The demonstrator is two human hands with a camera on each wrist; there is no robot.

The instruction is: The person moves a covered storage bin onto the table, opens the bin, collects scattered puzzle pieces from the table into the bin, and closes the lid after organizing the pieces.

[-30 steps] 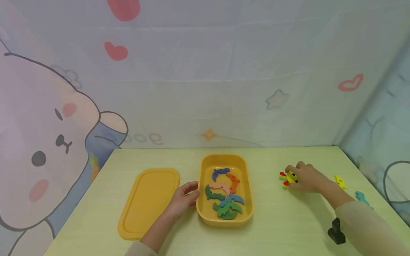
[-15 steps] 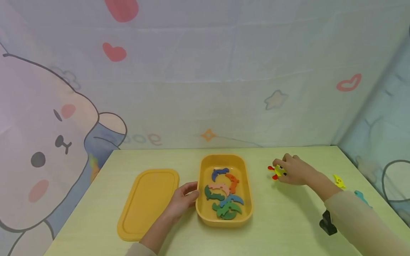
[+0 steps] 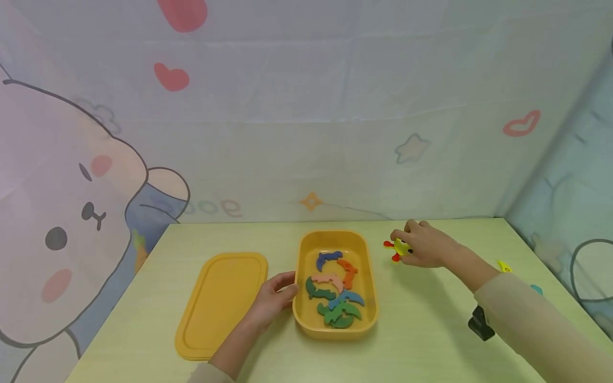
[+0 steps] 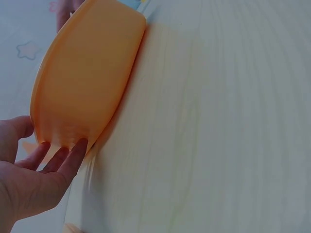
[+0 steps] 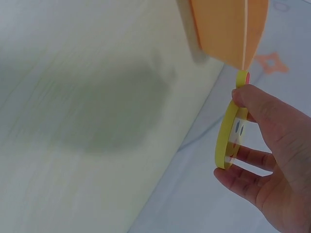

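My left hand [image 3: 274,300] touches the left side of a yellow plastic tub [image 3: 335,334]. In the left wrist view its fingertips [image 4: 81,145] rest on the tub's outer wall, with the thumb by the rim. Several curved, animal-shaped pieces lie inside, among them a dark blue piece [image 3: 323,260], an orange piece [image 3: 350,274] and a pink piece [image 3: 330,280]. To the right of the tub, my right hand [image 3: 428,246] pinches a flat yellow toy piece [image 5: 225,138] with an animal face and two red-tipped prongs, above the table. The fingers cover part of it.
A yellow lid [image 3: 222,306] lies flat to the left of the tub. Beyond the right forearm are a small yellow piece [image 3: 504,266], a partly hidden teal piece [image 3: 536,289] and a black object [image 3: 480,325]. A printed cloth [image 3: 306,117] hangs behind the table.
My right hand has carried the yellow toy piece leftward and slightly up, closer to the tub. The right sleeve now covers more of the teal piece. The left hand and tub stay put.
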